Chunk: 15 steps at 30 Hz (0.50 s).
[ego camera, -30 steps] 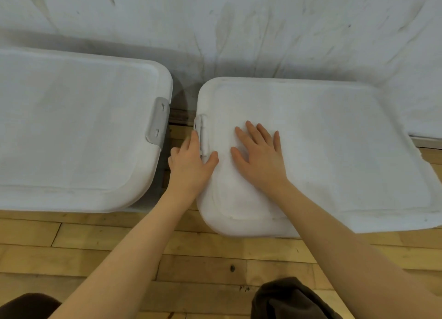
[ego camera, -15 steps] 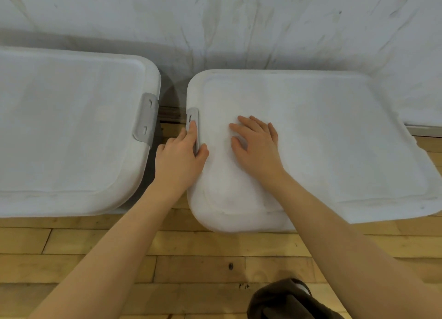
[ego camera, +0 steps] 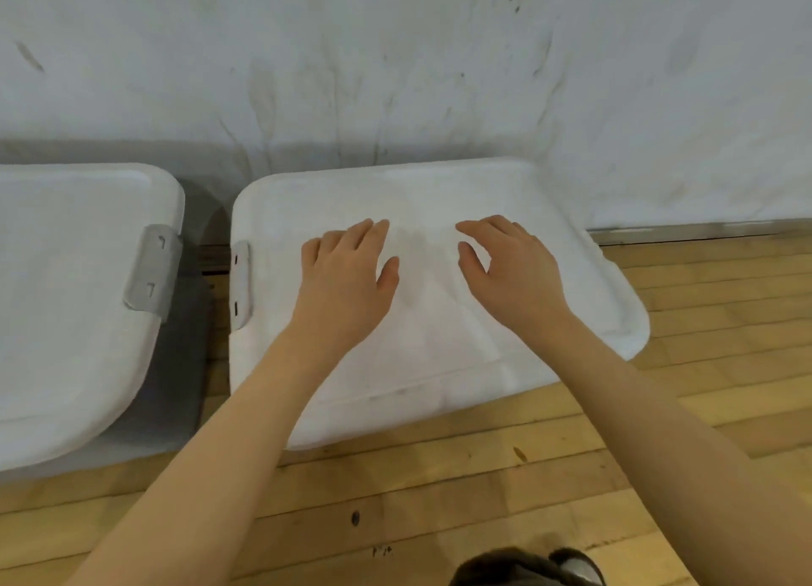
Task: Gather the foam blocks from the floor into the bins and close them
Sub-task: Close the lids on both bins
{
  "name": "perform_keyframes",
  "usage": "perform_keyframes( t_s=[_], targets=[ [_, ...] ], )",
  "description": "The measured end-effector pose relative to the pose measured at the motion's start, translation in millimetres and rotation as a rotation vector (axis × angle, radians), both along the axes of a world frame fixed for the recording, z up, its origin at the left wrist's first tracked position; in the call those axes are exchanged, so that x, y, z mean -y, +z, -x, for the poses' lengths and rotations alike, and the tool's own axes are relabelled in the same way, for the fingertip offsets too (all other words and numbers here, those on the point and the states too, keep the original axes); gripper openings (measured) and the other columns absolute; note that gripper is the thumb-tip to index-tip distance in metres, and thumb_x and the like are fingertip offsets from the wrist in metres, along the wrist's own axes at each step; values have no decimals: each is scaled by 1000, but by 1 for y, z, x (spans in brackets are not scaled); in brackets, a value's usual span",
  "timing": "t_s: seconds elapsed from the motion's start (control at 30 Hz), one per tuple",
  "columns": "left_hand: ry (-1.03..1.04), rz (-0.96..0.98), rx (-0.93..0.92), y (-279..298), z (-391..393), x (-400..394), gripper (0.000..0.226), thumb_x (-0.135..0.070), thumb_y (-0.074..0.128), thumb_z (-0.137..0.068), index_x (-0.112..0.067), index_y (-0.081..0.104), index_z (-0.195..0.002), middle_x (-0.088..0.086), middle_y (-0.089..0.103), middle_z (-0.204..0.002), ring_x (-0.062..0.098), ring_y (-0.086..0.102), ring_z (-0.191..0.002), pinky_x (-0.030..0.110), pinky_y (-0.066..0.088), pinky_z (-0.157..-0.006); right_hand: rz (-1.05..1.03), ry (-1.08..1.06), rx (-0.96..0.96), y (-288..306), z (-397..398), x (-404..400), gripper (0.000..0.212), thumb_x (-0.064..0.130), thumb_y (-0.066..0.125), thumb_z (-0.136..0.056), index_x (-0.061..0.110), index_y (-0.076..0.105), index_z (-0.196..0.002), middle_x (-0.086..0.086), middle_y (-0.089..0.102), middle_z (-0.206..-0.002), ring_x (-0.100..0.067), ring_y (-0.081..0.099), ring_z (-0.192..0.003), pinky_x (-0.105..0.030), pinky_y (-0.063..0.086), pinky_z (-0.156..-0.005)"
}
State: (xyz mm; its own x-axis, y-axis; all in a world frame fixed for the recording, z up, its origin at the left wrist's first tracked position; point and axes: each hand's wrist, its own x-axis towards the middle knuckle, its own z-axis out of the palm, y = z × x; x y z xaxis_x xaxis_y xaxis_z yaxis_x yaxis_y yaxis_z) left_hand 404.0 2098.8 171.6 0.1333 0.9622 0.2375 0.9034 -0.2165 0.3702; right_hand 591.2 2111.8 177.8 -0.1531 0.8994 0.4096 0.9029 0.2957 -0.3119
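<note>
Two white bins stand side by side against the wall, both with their lids on. The right bin's lid (ego camera: 571, 286) lies under both of my hands. My left hand (ego camera: 347, 278) hovers over the lid's middle left, fingers spread and empty. My right hand (ego camera: 509, 269) is over the lid's middle right, fingers apart and slightly curled, holding nothing. A grey latch (ego camera: 241, 284) sits on the right bin's left edge, lying against the lid's side. The left bin (ego camera: 66, 286) has its own grey latch (ego camera: 151, 273) on its right edge. No foam blocks are visible.
A scuffed white wall (ego camera: 395, 67) runs right behind the bins. Wooden plank floor (ego camera: 439, 489) lies in front and to the right. A narrow gap separates the two bins. A dark shoe or clothing (ego camera: 527, 568) shows at the bottom edge.
My left hand left the right bin's latch and moved right onto the lid. My right hand shifted further right. The view swung rightward and up.
</note>
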Motion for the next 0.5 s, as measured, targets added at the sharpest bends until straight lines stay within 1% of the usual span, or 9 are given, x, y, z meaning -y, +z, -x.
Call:
perform_keyframes(
  t_s=[0.03, 0.1, 0.2, 0.27, 0.37, 0.43, 0.5],
  targets=[
    [-14, -11, 9, 2, -17, -5, 45, -29, 47, -94, -10, 49, -134, 10, 52, -136, 35, 48, -121, 44, 27, -102, -8, -23, -13, 1, -20, -4, 33, 25, 47, -91, 12, 64, -116, -4, 66, -109, -26, 62, -91, -39, 50, -75],
    [-39, 14, 1, 7, -53, -18, 45, -28, 48, -95, -12, 46, -137, 8, 47, -140, 31, 44, -125, 41, 22, -105, -28, -59, -31, 1, -60, -16, 34, 26, 46, -90, 12, 66, -114, -4, 67, -107, -28, 62, -89, -39, 50, -72],
    [-64, 27, -39, 6, -106, -37, 46, -30, 42, -97, -16, 40, -141, 3, 39, -147, 25, 36, -132, 37, 15, -108, -15, -112, -3, -9, -116, -37, 31, 25, 47, -92, 13, 65, -116, -4, 66, -108, -28, 61, -92, -36, 48, -71],
    [-71, 44, -57, 0, -139, -49, 45, -32, 41, -98, -18, 40, -141, 1, 35, -149, 23, 32, -134, 36, 14, -109, 31, -167, 25, -23, -151, -51, 31, 21, 49, -94, 13, 62, -121, -5, 64, -113, -29, 58, -98, -39, 46, -78],
    [-53, 120, -107, -17, -184, -67, 47, -35, 36, -99, -21, 33, -144, -1, 26, -153, 20, 22, -139, 37, 11, -110, 148, -229, 53, -43, -192, -72, 36, 20, 44, -96, 12, 55, -129, -7, 59, -124, -31, 52, -111, -40, 37, -91],
    [-43, 149, -190, -30, -211, -78, 49, -37, 32, -100, -23, 26, -146, 0, 18, -156, 21, 14, -142, 39, 9, -111, 231, -246, 63, -53, -210, -83, 41, 28, 42, -97, 13, 49, -134, -7, 53, -132, -31, 47, -119, -39, 34, -96],
    [-29, 194, -246, -42, -234, -88, 51, -40, 27, -100, -25, 19, -148, 1, 10, -158, 22, 7, -144, 42, 7, -112, 338, -245, 86, -62, -222, -93, 50, 41, 38, -97, 15, 39, -140, -5, 45, -141, -30, 41, -126, -42, 30, -102]
  ],
)
